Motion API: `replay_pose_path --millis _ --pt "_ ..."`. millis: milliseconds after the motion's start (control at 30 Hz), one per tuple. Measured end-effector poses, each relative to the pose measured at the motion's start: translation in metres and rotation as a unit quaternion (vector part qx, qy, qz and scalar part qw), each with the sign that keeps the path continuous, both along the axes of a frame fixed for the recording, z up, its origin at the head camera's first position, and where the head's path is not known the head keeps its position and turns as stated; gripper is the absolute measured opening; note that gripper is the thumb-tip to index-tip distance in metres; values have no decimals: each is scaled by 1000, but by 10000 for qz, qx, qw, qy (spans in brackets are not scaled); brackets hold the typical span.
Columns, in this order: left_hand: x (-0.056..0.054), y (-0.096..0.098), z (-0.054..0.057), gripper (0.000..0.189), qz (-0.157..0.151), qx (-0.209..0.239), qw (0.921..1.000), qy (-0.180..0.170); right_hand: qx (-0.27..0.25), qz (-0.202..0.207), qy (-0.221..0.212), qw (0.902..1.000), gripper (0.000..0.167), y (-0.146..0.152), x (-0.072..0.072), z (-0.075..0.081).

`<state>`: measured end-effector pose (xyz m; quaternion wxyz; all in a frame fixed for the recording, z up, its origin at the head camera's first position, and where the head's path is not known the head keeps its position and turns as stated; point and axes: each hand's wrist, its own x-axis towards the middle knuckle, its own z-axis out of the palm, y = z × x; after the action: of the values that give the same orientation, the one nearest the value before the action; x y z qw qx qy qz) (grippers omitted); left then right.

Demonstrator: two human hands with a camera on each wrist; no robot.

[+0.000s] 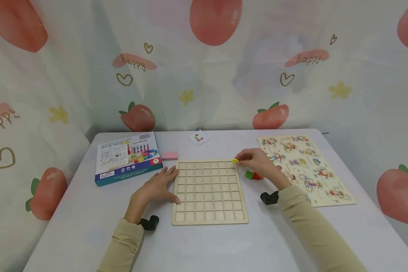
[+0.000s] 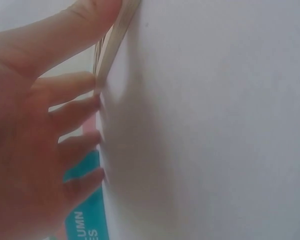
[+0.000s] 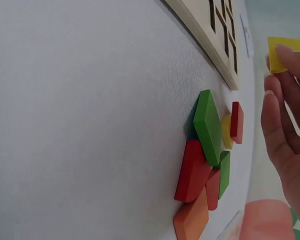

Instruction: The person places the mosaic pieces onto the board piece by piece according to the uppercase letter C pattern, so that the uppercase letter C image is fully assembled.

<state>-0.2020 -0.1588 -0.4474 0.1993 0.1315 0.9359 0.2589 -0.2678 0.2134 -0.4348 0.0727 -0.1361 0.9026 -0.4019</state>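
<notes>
A wooden grid board (image 1: pixel 210 222) with rows of square recesses lies flat on the table. My left hand (image 1: pixel 157 187) rests along its left side, fingers spread and thumb at the edge; in the left wrist view, the fingers (image 2: pixel 72 112) are extended. Over the board's far right corner, my right hand (image 1: pixel 256 163) pinches a small yellow square tile (image 3: pixel 277 56) between thumb and fingers. Below that hand is a small pile of coloured tiles, among them a green one (image 3: pixel 208 127), a red one (image 3: pixel 192 170) and an orange one (image 3: pixel 192 219).
A boxed bead set (image 1: pixel 129 158) lies at the back left, with a pink block (image 1: pixel 170 155) beside it. Behind the board is a card with a coloured grid pattern (image 1: pixel 198 138). At the right, a picture puzzle board (image 1: pixel 306 170) lies partly under the right forearm.
</notes>
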Motion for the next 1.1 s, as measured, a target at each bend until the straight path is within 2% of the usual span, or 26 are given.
replay_pose_path --millis 567,833,1100 --pt "-1 0 -1 111 67 50 10000 -8 161 444 -37 9989 13 -46 -1 -9" --pt "-2 -2 -2 111 -2 112 9999 -23 139 746 -151 9970 11 -61 -3 -10" --pt "-2 -1 -1 111 -6 58 10000 -30 522 821 -7 9953 10 -67 -4 -11"
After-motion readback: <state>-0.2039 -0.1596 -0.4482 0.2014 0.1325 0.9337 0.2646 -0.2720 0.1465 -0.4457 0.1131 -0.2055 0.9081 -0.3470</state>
